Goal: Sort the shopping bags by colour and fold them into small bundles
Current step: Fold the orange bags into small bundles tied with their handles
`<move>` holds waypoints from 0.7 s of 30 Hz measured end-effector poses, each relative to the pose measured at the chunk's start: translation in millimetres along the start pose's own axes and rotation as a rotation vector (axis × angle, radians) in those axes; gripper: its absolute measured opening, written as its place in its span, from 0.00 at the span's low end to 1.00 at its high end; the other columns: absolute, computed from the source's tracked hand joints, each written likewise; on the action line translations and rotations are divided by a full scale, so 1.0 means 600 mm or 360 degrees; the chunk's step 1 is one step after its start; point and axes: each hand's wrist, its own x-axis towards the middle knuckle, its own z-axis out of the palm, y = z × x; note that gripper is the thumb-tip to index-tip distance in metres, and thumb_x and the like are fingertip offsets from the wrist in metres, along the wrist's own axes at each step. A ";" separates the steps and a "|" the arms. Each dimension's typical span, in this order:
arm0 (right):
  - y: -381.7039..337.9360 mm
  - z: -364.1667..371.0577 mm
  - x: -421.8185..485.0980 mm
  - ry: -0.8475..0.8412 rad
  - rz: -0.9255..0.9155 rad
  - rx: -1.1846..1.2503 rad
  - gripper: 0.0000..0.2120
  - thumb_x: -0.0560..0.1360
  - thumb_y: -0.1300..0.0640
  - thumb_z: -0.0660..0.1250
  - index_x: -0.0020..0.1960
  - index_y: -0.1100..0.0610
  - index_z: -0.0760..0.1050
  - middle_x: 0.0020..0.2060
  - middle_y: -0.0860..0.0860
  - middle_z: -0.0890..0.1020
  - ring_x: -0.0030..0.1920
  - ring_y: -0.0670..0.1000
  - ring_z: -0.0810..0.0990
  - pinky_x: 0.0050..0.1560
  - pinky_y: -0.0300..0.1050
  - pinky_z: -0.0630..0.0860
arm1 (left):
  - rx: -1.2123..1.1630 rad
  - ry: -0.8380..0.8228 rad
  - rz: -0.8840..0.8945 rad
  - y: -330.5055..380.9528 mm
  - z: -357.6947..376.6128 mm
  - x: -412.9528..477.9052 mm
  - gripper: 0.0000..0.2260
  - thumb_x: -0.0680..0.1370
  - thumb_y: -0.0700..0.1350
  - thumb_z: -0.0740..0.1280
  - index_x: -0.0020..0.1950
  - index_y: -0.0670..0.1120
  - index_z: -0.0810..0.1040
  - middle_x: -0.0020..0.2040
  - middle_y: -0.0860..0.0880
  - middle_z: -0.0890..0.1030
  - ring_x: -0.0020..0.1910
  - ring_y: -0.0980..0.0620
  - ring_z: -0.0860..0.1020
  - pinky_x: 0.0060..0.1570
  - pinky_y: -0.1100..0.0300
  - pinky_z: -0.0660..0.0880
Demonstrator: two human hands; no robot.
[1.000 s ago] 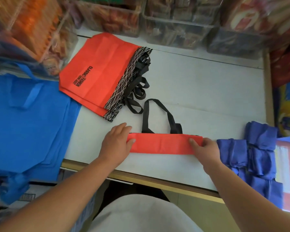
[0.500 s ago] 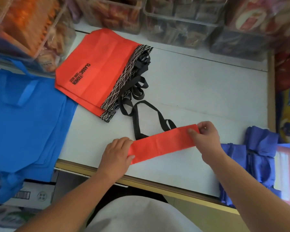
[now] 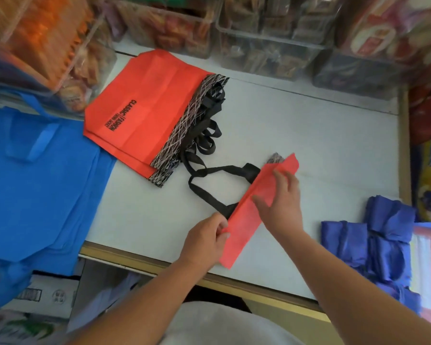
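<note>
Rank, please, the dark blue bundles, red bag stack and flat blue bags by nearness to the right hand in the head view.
1. dark blue bundles, right of the right hand.
2. red bag stack, upper left.
3. flat blue bags, leftmost.

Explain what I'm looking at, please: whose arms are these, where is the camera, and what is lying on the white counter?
There is no machine here. These are a person's two bare arms, filmed by one wide-angle camera worn on their head, looking forward and down.

The left hand pinches the edge of a red fabric shopping bag folded into a long strip, which is slanted over the white counter. The right hand rests flat on top of the strip. Its black loop handles trail out to the left.

Behind it lies a stack of flat red bags. At the left are flat bright-blue bags, and at the right small folded purple-blue bundles. Clear plastic bins line the back.
</note>
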 end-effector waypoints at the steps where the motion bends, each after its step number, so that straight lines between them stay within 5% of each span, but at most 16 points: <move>1: 0.014 0.014 -0.013 -0.0127 -0.0018 0.0002 0.38 0.75 0.48 0.74 0.81 0.49 0.60 0.81 0.51 0.56 0.80 0.54 0.56 0.76 0.53 0.64 | -0.0030 -0.0076 -0.0015 0.003 0.006 -0.002 0.07 0.79 0.46 0.71 0.52 0.53 0.74 0.42 0.58 0.78 0.41 0.59 0.76 0.45 0.58 0.77; 4: 0.048 0.039 -0.030 -0.0301 -0.0215 -0.0383 0.37 0.77 0.41 0.69 0.81 0.44 0.57 0.83 0.50 0.52 0.82 0.52 0.48 0.78 0.52 0.58 | 0.0158 -0.0215 0.0111 0.003 0.013 -0.011 0.05 0.80 0.49 0.69 0.54 0.54 0.74 0.45 0.56 0.79 0.43 0.56 0.78 0.46 0.54 0.77; 9: 0.066 0.040 -0.011 -0.0380 -0.0323 -0.0543 0.37 0.78 0.39 0.67 0.81 0.40 0.54 0.83 0.47 0.43 0.82 0.51 0.41 0.81 0.54 0.48 | 0.0500 0.0143 0.0547 -0.007 0.002 0.024 0.09 0.78 0.51 0.66 0.54 0.47 0.78 0.49 0.51 0.75 0.48 0.49 0.73 0.47 0.56 0.72; 13: 0.084 0.036 -0.011 -0.0373 -0.0358 -0.0405 0.36 0.77 0.41 0.70 0.80 0.39 0.58 0.82 0.44 0.46 0.83 0.50 0.43 0.81 0.55 0.50 | 0.0359 -0.0034 0.0372 -0.016 0.010 0.070 0.20 0.75 0.56 0.72 0.63 0.49 0.81 0.55 0.52 0.77 0.53 0.48 0.73 0.54 0.51 0.70; 18: 0.086 0.037 -0.008 -0.0268 -0.0350 -0.0301 0.30 0.78 0.39 0.64 0.78 0.41 0.64 0.82 0.44 0.53 0.82 0.50 0.48 0.80 0.57 0.56 | 0.0358 -0.0091 0.0249 0.017 0.025 0.089 0.06 0.75 0.53 0.76 0.46 0.54 0.81 0.49 0.58 0.75 0.53 0.51 0.72 0.51 0.52 0.64; 21: 0.084 0.042 -0.013 -0.0232 -0.0338 -0.0313 0.33 0.77 0.36 0.62 0.80 0.42 0.62 0.82 0.46 0.54 0.82 0.51 0.50 0.80 0.56 0.57 | 0.0453 -0.0069 0.0192 0.028 0.037 0.081 0.07 0.77 0.51 0.73 0.52 0.53 0.79 0.50 0.57 0.76 0.53 0.51 0.72 0.52 0.53 0.65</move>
